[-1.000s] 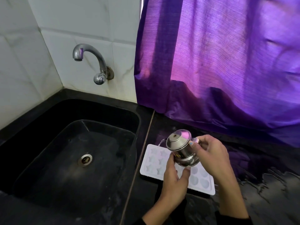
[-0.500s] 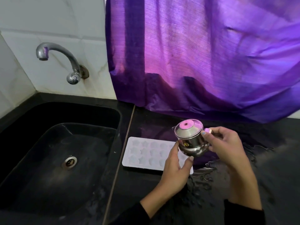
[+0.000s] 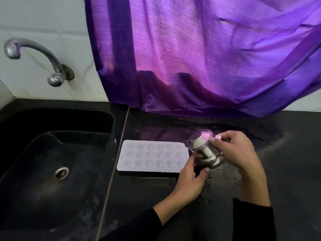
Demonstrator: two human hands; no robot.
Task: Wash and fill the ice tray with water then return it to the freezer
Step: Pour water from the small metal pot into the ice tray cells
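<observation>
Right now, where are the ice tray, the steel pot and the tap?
ice tray (image 3: 149, 156): head view, middle of moulded top.
steel pot (image 3: 205, 150): head view, shiny side wall.
tap (image 3: 40, 49): head view, curved spout.

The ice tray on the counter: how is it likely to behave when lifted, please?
The ice tray looks thin, so it may flex. If its shallow moulds hold water, tilting would probably spill it. The wet counter suggests a slippery rim.

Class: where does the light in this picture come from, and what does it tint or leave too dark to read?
Head view: light glows through the purple curtain, tinting the steel jug pink; black sink nearly detailless; tap bowed by wide-angle lens.
</observation>
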